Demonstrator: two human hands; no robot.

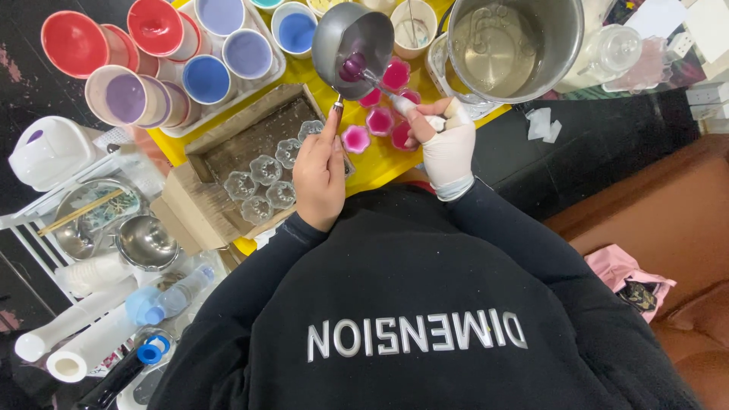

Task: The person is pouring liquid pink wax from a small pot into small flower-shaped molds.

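Over the yellow bench (380, 163), left hand (319, 178) gripped the ladle (353, 42); gloved right hand (448, 148) pinched a stirrer (380, 82); purple liquid could slop onto the pink cups (380, 120).

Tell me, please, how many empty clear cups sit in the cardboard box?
6 clear cups, clustered in the cardboard box beside the left hand, which may hide others.

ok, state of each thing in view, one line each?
left hand: bare, gripping the ladle handle
right hand: gloved, holding a spoon
ladle: tilted, purple liquid inside
spoon: tip in the ladle
pink cups: filled
clear cups: empty, in the cardboard box
steel pot: open, pale liquid inside
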